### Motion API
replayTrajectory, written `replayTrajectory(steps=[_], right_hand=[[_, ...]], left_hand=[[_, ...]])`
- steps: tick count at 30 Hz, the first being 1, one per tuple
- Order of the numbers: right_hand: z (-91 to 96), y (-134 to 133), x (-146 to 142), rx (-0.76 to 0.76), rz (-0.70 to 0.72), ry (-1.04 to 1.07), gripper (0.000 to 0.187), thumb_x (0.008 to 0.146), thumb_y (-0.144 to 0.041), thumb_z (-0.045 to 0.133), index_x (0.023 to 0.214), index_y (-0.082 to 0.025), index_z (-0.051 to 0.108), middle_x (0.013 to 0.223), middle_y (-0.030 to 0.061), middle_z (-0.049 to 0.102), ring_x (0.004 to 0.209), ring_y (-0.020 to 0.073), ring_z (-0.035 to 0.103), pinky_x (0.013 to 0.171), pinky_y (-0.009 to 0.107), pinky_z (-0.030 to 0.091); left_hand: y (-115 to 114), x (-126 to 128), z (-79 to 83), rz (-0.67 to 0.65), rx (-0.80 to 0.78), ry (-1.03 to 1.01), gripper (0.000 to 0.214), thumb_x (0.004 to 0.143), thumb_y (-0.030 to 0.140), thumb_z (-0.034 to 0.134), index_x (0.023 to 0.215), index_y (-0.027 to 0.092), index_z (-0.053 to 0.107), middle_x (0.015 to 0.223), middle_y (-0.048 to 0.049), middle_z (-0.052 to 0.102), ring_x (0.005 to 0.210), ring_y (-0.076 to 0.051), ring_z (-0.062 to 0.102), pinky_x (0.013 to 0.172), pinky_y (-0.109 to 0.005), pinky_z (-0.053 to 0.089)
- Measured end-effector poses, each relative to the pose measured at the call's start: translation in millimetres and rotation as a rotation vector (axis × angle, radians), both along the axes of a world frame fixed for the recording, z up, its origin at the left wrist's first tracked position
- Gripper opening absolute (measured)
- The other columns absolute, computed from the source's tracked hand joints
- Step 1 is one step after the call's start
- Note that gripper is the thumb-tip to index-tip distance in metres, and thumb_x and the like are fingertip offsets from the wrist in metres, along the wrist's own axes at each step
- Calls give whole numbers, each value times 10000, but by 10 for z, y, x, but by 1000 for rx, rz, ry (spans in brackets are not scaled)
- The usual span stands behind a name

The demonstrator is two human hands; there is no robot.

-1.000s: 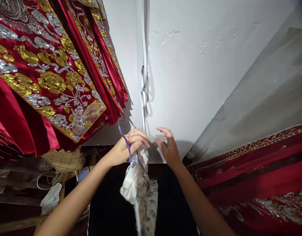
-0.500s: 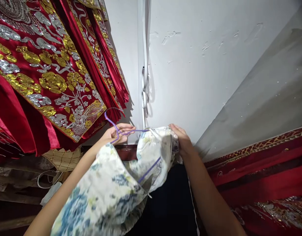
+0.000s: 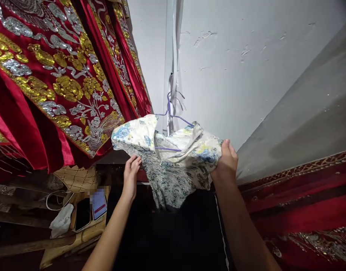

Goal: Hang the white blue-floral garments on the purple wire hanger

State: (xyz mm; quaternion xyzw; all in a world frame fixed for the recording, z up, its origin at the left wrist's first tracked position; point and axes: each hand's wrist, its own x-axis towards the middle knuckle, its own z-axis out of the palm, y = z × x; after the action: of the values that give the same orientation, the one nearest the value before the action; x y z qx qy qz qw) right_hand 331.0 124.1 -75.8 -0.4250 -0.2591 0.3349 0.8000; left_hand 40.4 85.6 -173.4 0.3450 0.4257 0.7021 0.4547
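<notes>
Floral top (image 3: pixel 175 177) is pretty much dead centre, on a purple hanger (image 3: pixel 184 120) with its hook (image 3: pixel 169 96) at 12 o'clock. Right hand (image 3: pixel 227 162) at 3 o'clock, fingers holding the sleeve (image 3: pixel 211 151); left hand (image 3: pixel 130 177) at 8, fingers half curled by the fabric, can't tell if gripping. Red embroidered cloth (image 3: pixel 67 88) hangs around 10 o'clock

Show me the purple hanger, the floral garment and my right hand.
Purple hanger (image 3: pixel 169 110), head view: its neck, below the hook.
Floral garment (image 3: pixel 173 178), head view: middle of its front.
Right hand (image 3: pixel 227 164), head view: middle of the hand.
</notes>
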Motion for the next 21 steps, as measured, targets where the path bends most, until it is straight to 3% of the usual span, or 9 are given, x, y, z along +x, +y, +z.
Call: replayTrajectory(steps=[3,6,10,15,20,21], right_hand=[[-155,-154,-30,-12,-19,97,444,784,-535,727,1005,-157,658,928,36,657,830,151,655,720,257,574],[-314,-267,-37,-21,1,97,405,760,-525,761,923,-168,661,847,-7,627,761,114,621,668,210,537],[-430,-296,-46,-33,30,72,378,777,-525,745,914,-184,656,870,-12,631,783,120,614,722,232,532],[-490,-221,52,-76,5,-26,383,827,-523,668,1022,-194,653,993,28,655,921,181,642,816,306,533],[-832,-422,-6,-127,-354,-291,365,842,-418,630,1136,-201,619,1144,69,632,1094,219,592,987,368,456],[-929,-482,-80,-163,-373,-329,351,845,-415,625,1123,-202,615,1146,76,625,1098,226,583,989,373,450]], left_hand=[[10,244,46,-69,-35,69,537,766,444,776,1216,210,600,1185,-101,679,1224,-254,610,1083,-377,422],[-24,448,122,-126,-26,91,470,819,454,731,1201,206,615,1207,-105,672,1255,-265,585,1080,-371,429],[27,608,138,-26,-12,135,495,846,440,709,1272,227,575,1331,-116,617,1318,-271,533,1100,-372,405],[236,575,-66,157,-80,343,388,838,308,667,1197,173,604,1205,-129,663,1167,-269,608,1021,-382,440],[124,567,-339,98,-113,429,191,817,226,578,985,162,644,896,-44,668,860,-194,618,806,-283,469],[70,590,-372,82,-125,434,169,813,224,573,953,160,642,835,-27,650,785,-177,596,750,-265,460]])
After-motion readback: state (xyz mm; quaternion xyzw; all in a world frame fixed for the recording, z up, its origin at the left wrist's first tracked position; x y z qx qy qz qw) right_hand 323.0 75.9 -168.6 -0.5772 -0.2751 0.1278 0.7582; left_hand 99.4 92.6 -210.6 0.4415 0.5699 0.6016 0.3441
